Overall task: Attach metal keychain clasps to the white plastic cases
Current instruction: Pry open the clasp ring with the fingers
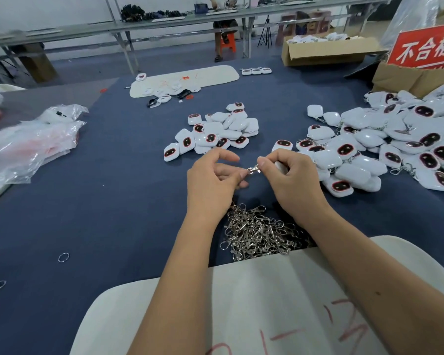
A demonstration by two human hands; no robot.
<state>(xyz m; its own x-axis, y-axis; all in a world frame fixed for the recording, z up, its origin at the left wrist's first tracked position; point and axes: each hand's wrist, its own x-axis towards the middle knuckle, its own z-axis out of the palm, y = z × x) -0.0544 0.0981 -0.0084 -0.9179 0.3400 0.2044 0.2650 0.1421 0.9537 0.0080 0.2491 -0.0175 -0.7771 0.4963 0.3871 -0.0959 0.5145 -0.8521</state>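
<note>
Nearest the table's front edge, on the dark blue cloth, lies a tangled heap of silver metal keychain clasps (258,233). Above it, the left hand (213,175) pinches one small silver clasp (253,170) at its fingertips, its long axis running left to right toward the right hand (290,175), whose curled fingers hold a white plastic case (280,167), mostly hidden. Clasp and case meet between the hands. Beyond, loose cases (215,134) sit mid-table; the finished-looking pile (395,144) spreads toward the right edge.
</note>
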